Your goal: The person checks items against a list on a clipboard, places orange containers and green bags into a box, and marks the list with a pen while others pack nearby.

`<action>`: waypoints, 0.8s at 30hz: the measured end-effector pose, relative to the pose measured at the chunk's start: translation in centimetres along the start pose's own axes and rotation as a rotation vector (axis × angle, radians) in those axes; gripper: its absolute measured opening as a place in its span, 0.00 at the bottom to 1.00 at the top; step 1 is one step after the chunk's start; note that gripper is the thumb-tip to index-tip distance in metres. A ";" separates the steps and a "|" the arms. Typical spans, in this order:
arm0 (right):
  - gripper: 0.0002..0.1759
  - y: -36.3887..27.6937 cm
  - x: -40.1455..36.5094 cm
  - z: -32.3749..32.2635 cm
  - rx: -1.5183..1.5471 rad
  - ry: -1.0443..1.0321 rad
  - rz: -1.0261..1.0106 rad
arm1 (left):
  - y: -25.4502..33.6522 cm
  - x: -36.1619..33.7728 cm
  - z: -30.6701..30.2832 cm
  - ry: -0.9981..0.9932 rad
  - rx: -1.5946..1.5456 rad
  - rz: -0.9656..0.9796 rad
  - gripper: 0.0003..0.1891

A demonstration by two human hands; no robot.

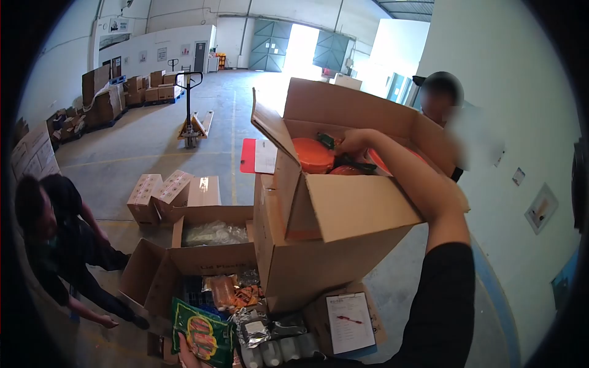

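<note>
My left hand [189,357] grips the edge of a green printed food packet [201,334] at the bottom of the view; only part of the hand shows. My right hand [357,142] is inside a tall open cardboard box [362,208], its fingers curled down beside a dark green item [326,141]. What those fingers hold is hidden. Round orange-red packages [311,154] lie in the same box. Below the green packet, a lower open box [211,260] contains an orange-brown pack [222,291], silver foil packs [251,326] and several clear-topped containers [279,351].
A clipboard [351,322] with paper and a red pen lies at lower right; a red clipboard [248,156] is behind the tall box. One person [61,239] bends at left, another [438,101] stands behind the box. A pallet jack [191,126] and stacked cartons [161,92] stand farther back.
</note>
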State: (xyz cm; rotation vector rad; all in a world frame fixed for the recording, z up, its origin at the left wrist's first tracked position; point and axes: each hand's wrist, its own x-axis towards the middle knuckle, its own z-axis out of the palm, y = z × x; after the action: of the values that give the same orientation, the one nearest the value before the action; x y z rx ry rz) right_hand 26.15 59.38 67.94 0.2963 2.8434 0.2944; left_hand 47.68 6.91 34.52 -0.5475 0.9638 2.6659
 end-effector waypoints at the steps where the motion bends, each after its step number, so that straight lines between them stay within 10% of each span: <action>1: 0.25 1.1 -1.0 -0.8 0.291 -0.046 -0.114 | 0.2 0.3 2.3 -0.112 -0.105 0.084 0.25; 5: 0.30 -4.2 -12.6 -4.9 1.235 0.290 -0.498 | 4.4 -0.1 12.6 -0.360 -0.154 0.077 0.26; 7: 0.32 -8.4 -17.7 -5.4 1.278 0.276 -0.729 | 6.5 -1.6 19.4 -0.557 -0.019 0.171 0.24; 11: 0.31 -15.5 -23.7 -1.4 0.630 0.927 -1.072 | 7.5 -4.7 31.6 -0.763 -0.055 0.327 0.26; 15: 0.27 -12.5 -25.5 -6.5 0.730 0.744 -0.745 | 7.2 -3.6 35.2 -1.160 -0.192 0.595 0.35; 18: 0.29 -6.8 -23.4 -9.2 0.559 1.316 -0.781 | 6.7 -4.5 33.5 -0.977 -0.098 0.860 0.39; 24: 0.25 1.2 -16.2 -9.6 0.933 0.783 -0.449 | 2.7 1.8 19.8 -0.726 0.293 0.771 0.20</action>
State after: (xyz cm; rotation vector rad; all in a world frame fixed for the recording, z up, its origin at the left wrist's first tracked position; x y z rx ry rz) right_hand 38.88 55.16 81.20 -0.3939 3.4426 -1.2904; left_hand 39.97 18.04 49.29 0.9797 1.4478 2.8175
